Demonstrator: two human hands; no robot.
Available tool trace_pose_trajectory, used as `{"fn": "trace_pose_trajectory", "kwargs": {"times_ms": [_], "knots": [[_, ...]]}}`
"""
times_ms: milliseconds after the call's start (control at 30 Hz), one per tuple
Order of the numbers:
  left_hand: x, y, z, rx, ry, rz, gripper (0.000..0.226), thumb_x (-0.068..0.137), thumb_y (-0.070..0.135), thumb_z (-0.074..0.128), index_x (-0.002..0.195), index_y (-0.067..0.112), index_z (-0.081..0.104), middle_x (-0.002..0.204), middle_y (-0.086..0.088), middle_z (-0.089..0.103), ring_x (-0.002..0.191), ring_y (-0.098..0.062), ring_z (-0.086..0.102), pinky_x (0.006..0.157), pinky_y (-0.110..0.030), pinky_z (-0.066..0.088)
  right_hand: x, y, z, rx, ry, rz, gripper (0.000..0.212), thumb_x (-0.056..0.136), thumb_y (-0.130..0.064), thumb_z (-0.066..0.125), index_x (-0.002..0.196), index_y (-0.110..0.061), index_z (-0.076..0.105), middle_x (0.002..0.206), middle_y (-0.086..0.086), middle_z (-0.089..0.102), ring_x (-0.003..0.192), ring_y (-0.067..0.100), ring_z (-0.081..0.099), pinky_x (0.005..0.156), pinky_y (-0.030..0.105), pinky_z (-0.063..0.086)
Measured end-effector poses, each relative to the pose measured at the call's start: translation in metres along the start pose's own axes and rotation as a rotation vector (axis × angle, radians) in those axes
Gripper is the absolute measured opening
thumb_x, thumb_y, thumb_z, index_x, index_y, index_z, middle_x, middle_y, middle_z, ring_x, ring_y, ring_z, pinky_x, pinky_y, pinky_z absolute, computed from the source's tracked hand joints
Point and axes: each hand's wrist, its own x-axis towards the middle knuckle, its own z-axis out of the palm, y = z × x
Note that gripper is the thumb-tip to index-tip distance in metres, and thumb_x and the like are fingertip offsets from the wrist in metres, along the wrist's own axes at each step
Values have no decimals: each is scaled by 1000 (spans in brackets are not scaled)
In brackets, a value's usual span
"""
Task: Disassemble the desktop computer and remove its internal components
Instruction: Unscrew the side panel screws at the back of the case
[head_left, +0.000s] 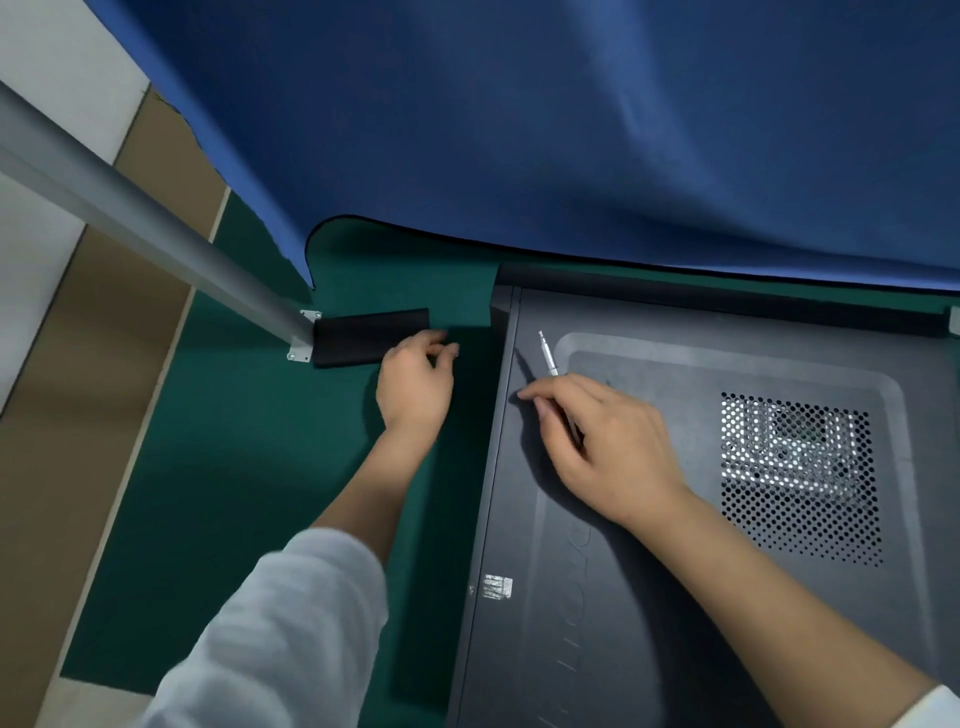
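A blue curtain (519, 114) hangs across the far side, its hem draping onto the green counter (234, 467). At far left a grey metal post (130, 208) slants down to a bracket on the counter, and one black oblong case (363, 335) lies just beside that bracket. The one desktop computer (675, 519) lies on its side at right, dark grey side panel up, with a raised border, one round-holed vent (800, 478) showing metal parts beneath, and a small silver sticker (497, 587) near its left edge. The left hand (415, 384), white sleeve pushed up, touches the case's right end with curled fingers; whether its grip has closed on it I cannot tell. The right hand (602, 441) rests on the panel, its grip pinching one slim silver screwdriver (548, 358), tip pointing far.
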Motion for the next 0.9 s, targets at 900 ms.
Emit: {"fn": "trace_pose_trajectory", "kwargs": {"times_ms": [900], "knots": [[-50,3,-60,-778,-157,-357,10,94,18,56,88,14,63,84,-2,67,67,-11,61,69,-24,56,0,0,-19,-53,-50,143,9,93,-41,41,94,-32,41,91,-14,49,83,7,48,61,29,34]]}}
